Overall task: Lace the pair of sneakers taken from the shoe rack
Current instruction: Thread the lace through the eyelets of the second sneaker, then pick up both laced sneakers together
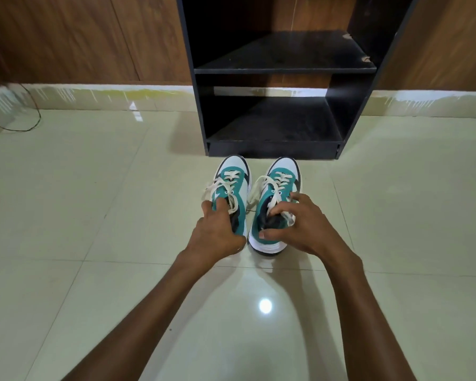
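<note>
Shoes: left sneaker (229,185) and right sneaker (279,188) are sitting side by side on the floor (94,215), by the shoe rack (275,149).
Left hand (217,232): gripping the left sneaker's heel.
Right hand (300,229): gripping the right sneaker's heel.
Laces (259,185): hanging loose.

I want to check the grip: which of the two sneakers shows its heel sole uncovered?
The right sneaker: its white heel sole shows under the right hand. The left hand covers the left sneaker's heel.

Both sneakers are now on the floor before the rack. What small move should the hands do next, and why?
Probably release the left sneaker and bring the left hand to the right sneaker. The right hand already grips its collar, the laces hang loose on both shoes, and threading likely needs two hands.
</note>
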